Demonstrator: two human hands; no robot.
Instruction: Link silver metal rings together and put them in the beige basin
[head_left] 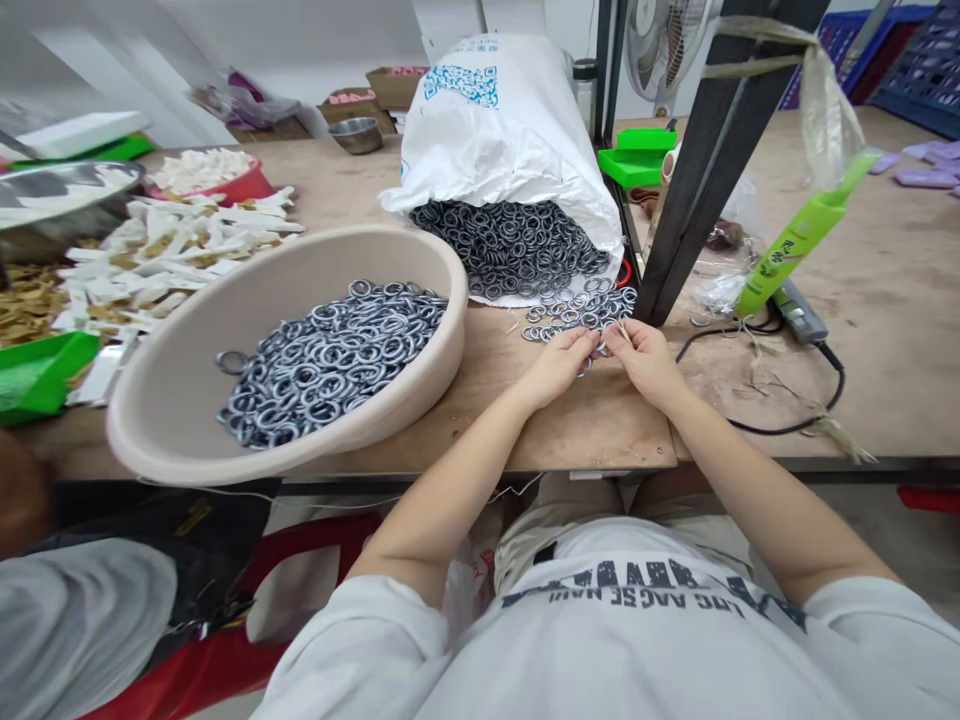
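Observation:
My left hand [559, 368] has its fingers pinched together over the table, at the near edge of a loose spread of grey rings [574, 308]. One ring [586, 369] shows just below its fingertips, apparently in the pinch. Close beside it, my right hand [649, 368] is closed on a thin pale stick-like piece [624, 331] that pokes up between thumb and finger. Behind the hands, a white sack [510, 130] lies with its mouth towards me, full of dark rings [517, 245]. A beige basin [172, 345] to the left holds many more grey rings [330, 360].
A black metal post [697, 170] rises right of the sack. Beyond it are a green packet [802, 240] and a power strip [801, 312] with a black cable. White pieces [165, 255] lie at left near a red bowl [244, 188]. Another person's sleeve [82, 625] is at lower left.

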